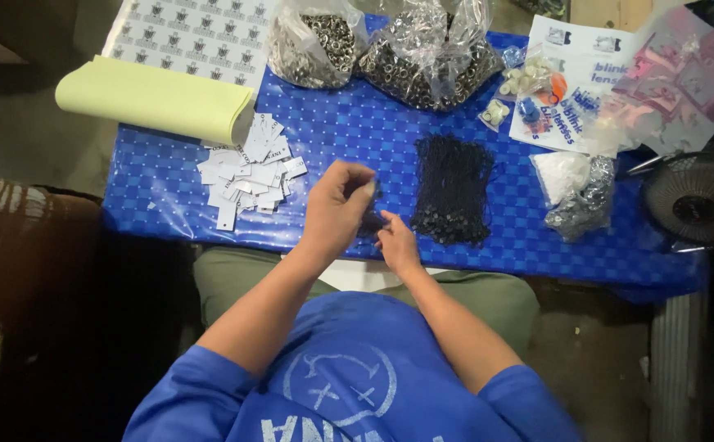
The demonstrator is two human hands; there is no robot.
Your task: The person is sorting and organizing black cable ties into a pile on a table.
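- A pale yellow roll of sheet point(148, 98) lies at the far left of the counter point(169, 184), its long axis running left to right and dipping a little toward the right.
- Just right of it sits a loose heap of small white tags point(246, 176), well apart from both hands.
- The left hand point(336, 209) is curled, fingers pinched on a small dark piece point(371, 214) just above the near edge of the counter.
- The right hand point(396, 239) meets it from below right, fingertips closed on the same dark piece; it is too small and too hidden to tell which way it points or where its long axis lies.
- Judging by this, the step in hand is fitting or threading one small part between the fingers; the next move likely calls for a fine, steady pinch.
- Just right of the hands lies a pile of black cords point(453, 188), its strands running mostly away from the person.
- Further back are clear bags of metal eyelets point(390, 49).
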